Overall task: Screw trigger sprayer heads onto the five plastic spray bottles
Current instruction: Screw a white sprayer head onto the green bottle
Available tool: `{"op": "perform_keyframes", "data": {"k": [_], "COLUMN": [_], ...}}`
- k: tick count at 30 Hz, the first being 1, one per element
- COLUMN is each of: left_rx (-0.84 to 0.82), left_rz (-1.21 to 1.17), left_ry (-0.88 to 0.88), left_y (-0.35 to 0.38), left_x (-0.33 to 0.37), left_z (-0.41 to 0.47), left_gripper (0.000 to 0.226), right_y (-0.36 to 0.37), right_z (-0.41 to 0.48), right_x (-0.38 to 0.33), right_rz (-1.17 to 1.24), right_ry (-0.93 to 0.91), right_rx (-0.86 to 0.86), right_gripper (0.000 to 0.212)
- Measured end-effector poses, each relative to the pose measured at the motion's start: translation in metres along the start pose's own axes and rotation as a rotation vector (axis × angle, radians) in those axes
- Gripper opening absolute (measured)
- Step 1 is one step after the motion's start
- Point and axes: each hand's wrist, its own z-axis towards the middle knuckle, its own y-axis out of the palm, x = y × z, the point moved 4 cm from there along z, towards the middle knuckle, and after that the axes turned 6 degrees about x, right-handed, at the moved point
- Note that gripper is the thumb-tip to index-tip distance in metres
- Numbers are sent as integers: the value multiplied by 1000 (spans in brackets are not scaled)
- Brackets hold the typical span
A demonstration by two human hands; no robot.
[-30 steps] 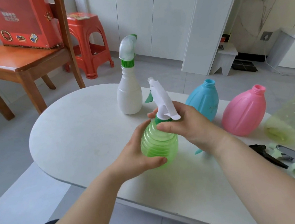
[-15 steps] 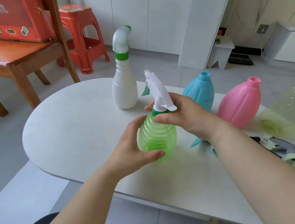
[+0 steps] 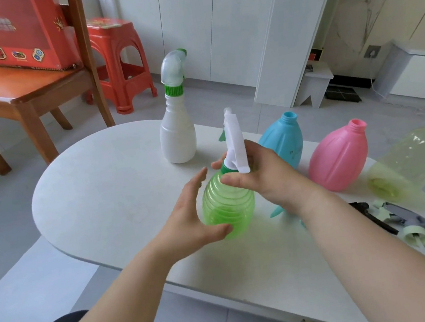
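A ribbed green bottle (image 3: 229, 207) stands on the white table (image 3: 106, 192) in front of me. My left hand (image 3: 190, 221) cups its left side, thumb under the belly and fingers partly lifted off. My right hand (image 3: 260, 178) pinches the green collar of the white trigger sprayer head (image 3: 234, 141) seated on its neck. Behind it stands a white bottle (image 3: 178, 138) with a sprayer head fitted. A blue bottle (image 3: 283, 140) and a pink bottle (image 3: 339, 159) stand open-necked. A pale yellow-green bottle (image 3: 410, 157) lies tilted at the right.
Loose sprayer heads (image 3: 400, 221) in black, grey and pale green lie at the table's right edge; a teal one (image 3: 275, 210) peeks out under my right wrist. A wooden chair (image 3: 19, 97) with a red box and a red stool (image 3: 118, 64) stand beyond the table's left.
My left hand's fingers have loosened and lifted from the green bottle's shoulder. My right hand has turned on the sprayer collar. The camera has shifted slightly.
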Motion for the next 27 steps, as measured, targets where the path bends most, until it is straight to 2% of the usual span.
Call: {"op": "perform_keyframes", "data": {"k": [3, 5, 7, 9, 12, 15, 18, 21, 25, 27], "left_rx": [-35, 71, 240, 326, 141, -113, -193, -88, 250, 261], "left_rz": [-45, -26, 90, 216, 148, -44, -170, -183, 81, 97], "left_ry": [-18, -22, -18, -1, 50, -12, -52, -82, -54, -41], "left_y": [1, 7, 13, 18, 14, 5, 5, 8, 21, 23], "left_x": [-1, 0, 3, 7, 9, 6, 2, 0, 5, 6], "left_z": [1, 0, -4, -7, -3, 3, 7, 11, 4, 4], "left_gripper": [84, 81, 82, 86, 99, 89, 79, 73, 79, 86], "right_y": [0, 0, 0, 0, -5, -7, -6, -5, -2, -1], "right_z": [-1, -1, -3, -4, -5, -4, -3, -3, -7, -7], "right_x": [-1, 0, 3, 5, 4, 2, 2, 3, 15, 18], "right_rz": [-25, -64, -88, -57, 30, 32, 53, 54, -54, -26], "right_ry": [5, -28, -54, -41, 9, 56, 87, 62, -37, -19], "right_rx": [-19, 99, 207, 177, -24, -163, -208, -103, 255, 281], "right_gripper": [25, 27, 28, 27, 24, 23, 25, 23, 24, 27]}}
